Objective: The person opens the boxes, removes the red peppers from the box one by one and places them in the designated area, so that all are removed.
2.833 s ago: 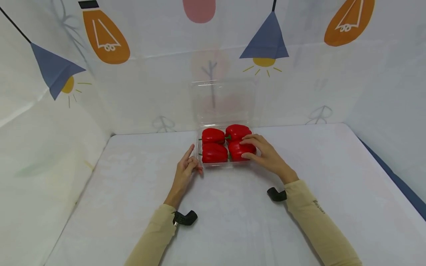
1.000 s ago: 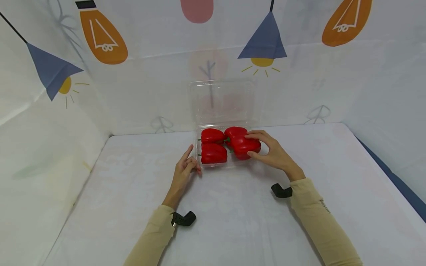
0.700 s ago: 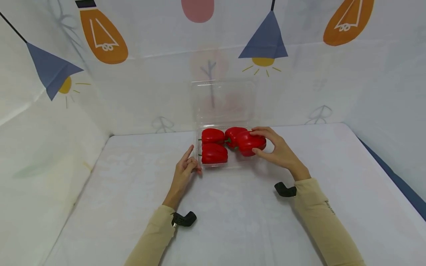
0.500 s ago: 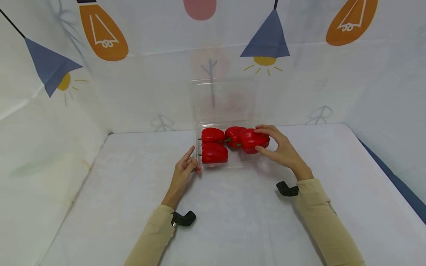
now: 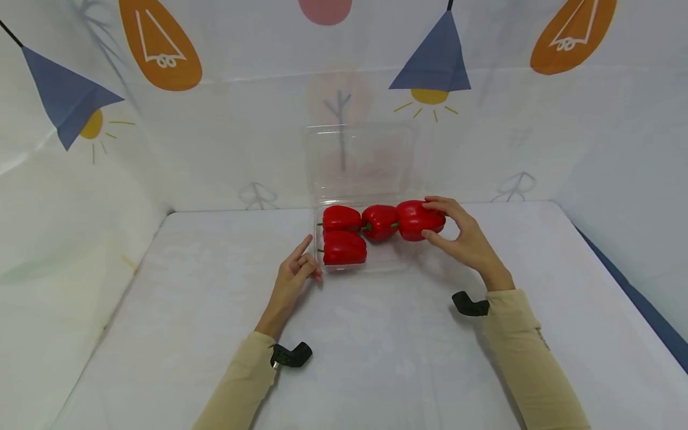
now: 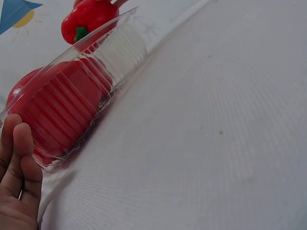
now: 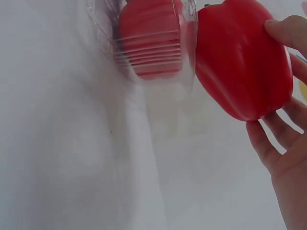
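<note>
Against the lamp-printed backdrop point(image 5: 231, 131), I see a clear lid point(image 5: 398, 158) standing raised behind its ribbed plastic clamshell point(image 5: 386, 263), with a rear-right pepper point(image 5: 379, 222), a rear-left pepper point(image 5: 341, 218) and a front-left pepper point(image 5: 344, 248) taking up the space inside. White table point(image 5: 376, 346) gives me room toward its right edge, while the left hand point(image 5: 292, 276), index finger straight and the rest loosely bent, lies by the left wall, contact uncertain. Raised at the clamshell's right side, a glossy, lobed, green-stemmed red bell pepper point(image 5: 415, 221) sits pinched between the right hand's point(image 5: 464, 237) thumb and fingers.
</note>
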A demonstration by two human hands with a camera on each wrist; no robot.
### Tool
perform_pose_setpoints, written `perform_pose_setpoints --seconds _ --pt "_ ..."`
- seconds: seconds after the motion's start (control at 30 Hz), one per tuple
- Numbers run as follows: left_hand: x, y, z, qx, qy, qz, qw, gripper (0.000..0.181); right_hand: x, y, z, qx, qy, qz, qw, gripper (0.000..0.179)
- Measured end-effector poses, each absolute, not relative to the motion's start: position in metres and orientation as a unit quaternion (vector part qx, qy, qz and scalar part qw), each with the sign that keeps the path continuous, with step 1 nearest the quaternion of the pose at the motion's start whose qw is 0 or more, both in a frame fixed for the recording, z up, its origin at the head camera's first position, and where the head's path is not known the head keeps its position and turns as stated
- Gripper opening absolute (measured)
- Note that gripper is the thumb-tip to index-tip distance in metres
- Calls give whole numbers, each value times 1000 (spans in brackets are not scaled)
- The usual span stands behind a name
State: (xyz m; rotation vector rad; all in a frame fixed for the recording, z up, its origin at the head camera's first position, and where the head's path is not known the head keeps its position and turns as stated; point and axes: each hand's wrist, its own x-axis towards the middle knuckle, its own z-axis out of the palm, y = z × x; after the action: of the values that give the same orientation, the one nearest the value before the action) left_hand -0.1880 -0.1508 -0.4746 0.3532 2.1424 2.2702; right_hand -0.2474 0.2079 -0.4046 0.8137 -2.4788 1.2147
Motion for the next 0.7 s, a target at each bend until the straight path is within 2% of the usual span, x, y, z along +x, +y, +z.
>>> perform_pose_setpoints --seconds 0.43,0.7 --pt "-183 -152 -471 107 700 706 4 55 -244 217 -397 251 -869 409 120 65" --pt "-182 -153 -471 120 688 716 5 55 -228 212 -375 267 -873 392 112 60"
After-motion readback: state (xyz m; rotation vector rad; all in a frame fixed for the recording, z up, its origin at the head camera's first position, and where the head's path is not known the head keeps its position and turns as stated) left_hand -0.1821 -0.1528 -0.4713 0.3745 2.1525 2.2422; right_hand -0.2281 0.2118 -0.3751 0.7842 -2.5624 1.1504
